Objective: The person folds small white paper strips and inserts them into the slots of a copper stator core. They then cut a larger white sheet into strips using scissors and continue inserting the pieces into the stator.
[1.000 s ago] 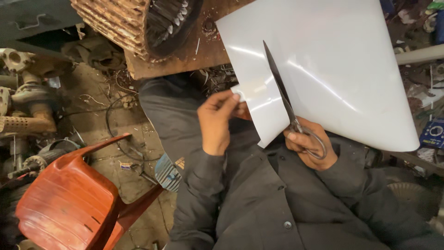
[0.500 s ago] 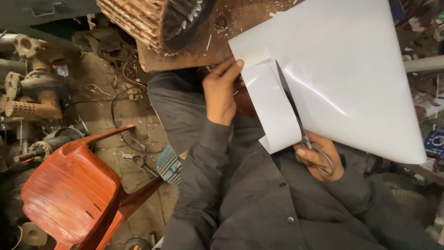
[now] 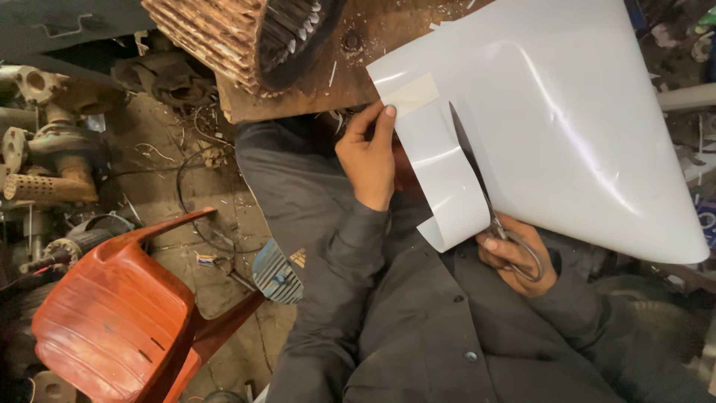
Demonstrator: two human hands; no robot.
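Glossy white sheet (image 3: 567, 127) — curling strip (image 3: 447, 179) — steel scissors (image 3: 507, 239) in hands.

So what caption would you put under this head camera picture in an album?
Seen from above, the right hand works scissors through a white sheet while the left hand holds the curling cut strip.

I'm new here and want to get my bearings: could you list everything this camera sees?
white sheet: one, glossy white, top right, partly cut into a curling strip
scissors: one, dark metal, in the cut
plastic chair: one, orange-red, lower left
wooden board: one, brown, top centre
metal machine parts: several, rusty, left edge
left hand: fingers pinch the strip's top
right hand: grips the scissors' handles
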